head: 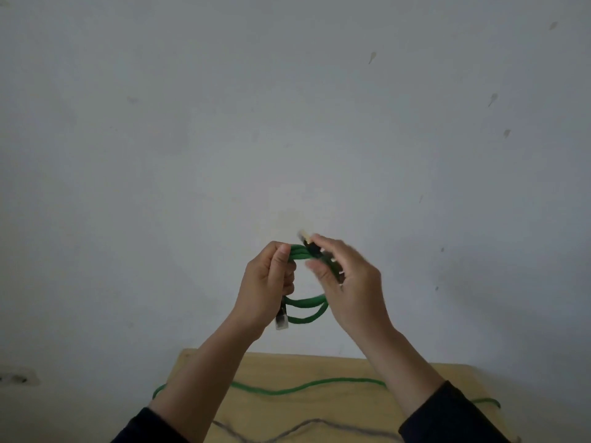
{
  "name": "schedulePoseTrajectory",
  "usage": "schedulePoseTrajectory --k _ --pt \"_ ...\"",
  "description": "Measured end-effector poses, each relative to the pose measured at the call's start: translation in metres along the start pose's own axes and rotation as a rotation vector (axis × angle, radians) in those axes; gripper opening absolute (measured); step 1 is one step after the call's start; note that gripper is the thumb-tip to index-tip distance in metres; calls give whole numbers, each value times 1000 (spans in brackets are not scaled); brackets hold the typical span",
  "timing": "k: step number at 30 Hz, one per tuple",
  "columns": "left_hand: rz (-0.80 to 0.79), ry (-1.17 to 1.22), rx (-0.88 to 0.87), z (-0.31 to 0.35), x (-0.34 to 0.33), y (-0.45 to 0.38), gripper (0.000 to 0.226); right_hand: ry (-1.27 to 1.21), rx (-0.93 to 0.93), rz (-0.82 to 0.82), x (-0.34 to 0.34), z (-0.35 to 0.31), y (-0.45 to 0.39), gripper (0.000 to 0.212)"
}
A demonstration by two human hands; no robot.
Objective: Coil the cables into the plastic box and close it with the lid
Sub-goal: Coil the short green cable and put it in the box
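I hold a coiled green cable [305, 303] up in front of the wall. My left hand [267, 282] grips the left side of the coil, and a clear plug [281, 319] hangs below that fist. My right hand [347, 282] pinches the cable's other end at the top of the coil, where a second plug [305, 238] sticks up, blurred. On the wooden table [339, 407] lie a loose green cable [307, 387] and a grey cable [303, 428]. No plastic box or lid is in view.
A plain grey wall [287, 123] fills most of the view. A wall socket [17, 377] sits low at the left. The loose green cable hangs over both side edges of the table.
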State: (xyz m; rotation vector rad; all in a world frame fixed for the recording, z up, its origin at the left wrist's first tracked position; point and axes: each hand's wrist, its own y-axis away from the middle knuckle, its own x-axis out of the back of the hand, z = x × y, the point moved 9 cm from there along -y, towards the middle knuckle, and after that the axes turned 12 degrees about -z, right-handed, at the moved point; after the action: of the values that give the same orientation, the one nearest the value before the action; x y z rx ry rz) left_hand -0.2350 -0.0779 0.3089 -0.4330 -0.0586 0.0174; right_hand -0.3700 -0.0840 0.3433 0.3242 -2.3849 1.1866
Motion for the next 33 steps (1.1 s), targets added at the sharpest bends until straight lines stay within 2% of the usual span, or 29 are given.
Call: schedulePoseTrajectory --k 3,6,9,11,14,21,24,33 --pt "17 -13 101 -14 6 -2 29 12 -38 -60 -15 11 6 35" --pt "32 -224 154 -24 10 2 26 36 -86 -13 -19 22 8 33" --pt "167 -460 97 -18 19 10 20 59 -87 27 -24 23 10 32" --pt "243 -490 50 -11 25 16 20 60 -97 47 -27 22 11 32" --pt "277 -442 23 -7 33 23 21 35 -114 55 -33 20 12 34" --pt "108 -425 62 -36 35 54 31 -23 -273 9 -54 27 42 34" --pt "90 -419 106 -62 33 79 31 -28 -371 -40 -68 35 74 33" --pt "57 -444 391 -144 14 189 24 -103 -688 -222 -112 59 209 33"
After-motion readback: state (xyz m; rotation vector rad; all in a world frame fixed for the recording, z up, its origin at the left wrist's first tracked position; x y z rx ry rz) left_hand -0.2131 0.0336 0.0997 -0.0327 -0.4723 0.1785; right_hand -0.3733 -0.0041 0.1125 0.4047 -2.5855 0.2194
